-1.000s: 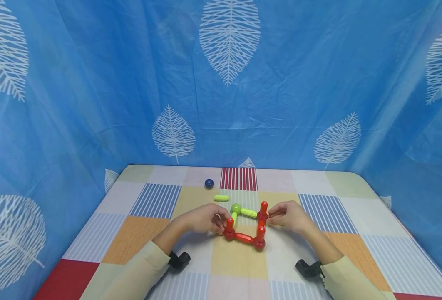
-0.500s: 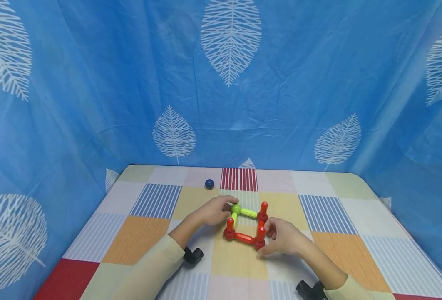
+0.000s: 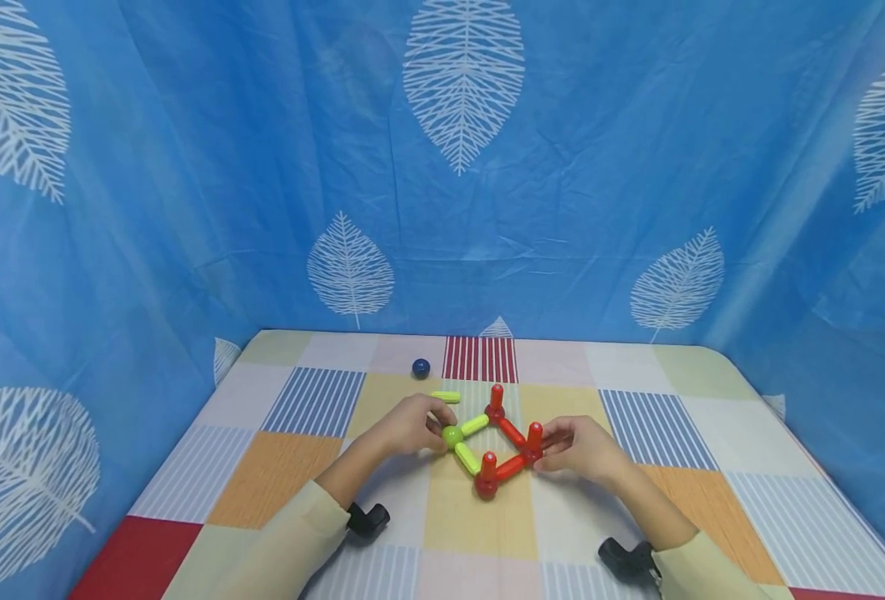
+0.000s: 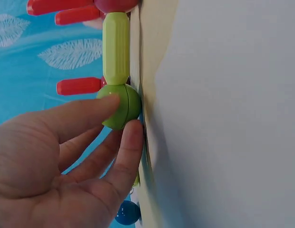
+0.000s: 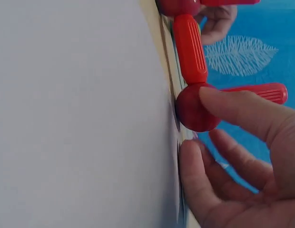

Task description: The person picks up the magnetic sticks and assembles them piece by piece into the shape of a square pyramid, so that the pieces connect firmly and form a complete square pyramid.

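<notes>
A four-sided frame of rods and balls lies on the table. Its left corner is a green ball (image 3: pixel 452 437), joined to two yellow-green rods (image 4: pixel 116 47). Red balls form the other corners, linked by red rods (image 5: pixel 190 47), and each carries an upright red rod (image 3: pixel 497 396). My left hand (image 3: pixel 417 427) pinches the green ball between thumb and fingers. At the right corner, my right hand (image 3: pixel 579 448) holds a red ball (image 5: pixel 197 109), the thumb on its surface and the fingers curled around its outer side.
Behind the left hand lies a loose yellow-green rod (image 3: pixel 446 397). Farther back sits a dark blue ball (image 3: pixel 421 367). A patchwork cloth (image 3: pixel 480 533) covers the table, and blue curtains (image 3: pixel 577 167) with white leaves enclose it.
The frame has turned so that one corner points toward me. My left hand has moved from the near-left red ball to the green one; the right hand has shifted to the right-corner red ball.
</notes>
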The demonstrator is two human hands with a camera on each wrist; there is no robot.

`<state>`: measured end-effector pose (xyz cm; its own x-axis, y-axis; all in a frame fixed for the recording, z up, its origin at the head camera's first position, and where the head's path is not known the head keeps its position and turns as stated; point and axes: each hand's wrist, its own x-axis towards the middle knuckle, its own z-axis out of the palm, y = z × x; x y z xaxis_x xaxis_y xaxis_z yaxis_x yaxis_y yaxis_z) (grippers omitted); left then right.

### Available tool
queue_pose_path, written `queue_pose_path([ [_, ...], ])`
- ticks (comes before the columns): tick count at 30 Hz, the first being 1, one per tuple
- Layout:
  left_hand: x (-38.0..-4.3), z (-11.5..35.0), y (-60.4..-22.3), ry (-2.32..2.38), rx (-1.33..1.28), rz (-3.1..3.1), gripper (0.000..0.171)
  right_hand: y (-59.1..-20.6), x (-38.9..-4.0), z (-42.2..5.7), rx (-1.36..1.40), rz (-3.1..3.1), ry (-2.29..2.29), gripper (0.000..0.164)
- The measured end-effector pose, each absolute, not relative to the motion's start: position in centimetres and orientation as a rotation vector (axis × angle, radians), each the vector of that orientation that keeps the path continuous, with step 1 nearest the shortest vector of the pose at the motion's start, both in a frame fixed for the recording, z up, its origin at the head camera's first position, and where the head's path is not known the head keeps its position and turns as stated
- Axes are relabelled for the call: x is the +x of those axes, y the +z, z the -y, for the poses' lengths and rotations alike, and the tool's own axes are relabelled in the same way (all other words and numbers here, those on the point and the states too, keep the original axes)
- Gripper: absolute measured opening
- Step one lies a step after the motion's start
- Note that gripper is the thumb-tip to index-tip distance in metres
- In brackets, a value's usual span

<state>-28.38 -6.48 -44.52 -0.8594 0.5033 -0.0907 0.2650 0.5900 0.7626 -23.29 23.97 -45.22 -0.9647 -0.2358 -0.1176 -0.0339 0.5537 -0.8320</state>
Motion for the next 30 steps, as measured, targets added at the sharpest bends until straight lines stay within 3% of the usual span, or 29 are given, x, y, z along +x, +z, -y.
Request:
queue_pose_path([
  [10,-28.0,6.9,-44.6,1.169,0.678,-2.493,0.028,-45.2,-23.8,-23.8,-0.272,-2.496,-1.444,0.033],
  [25,-28.4,7.2,-44.8,1.108,0.737,-2.504,0.032,-45.6,-23.9,-23.7,-0.198,-2.389,-1.546,0.04],
  [30,-29.5,7.2,-44.6,1.08,0.698,-2.692,0.024,-45.4,-23.9,-23.6,-0.182,-2.369,-1.569,0.042],
])
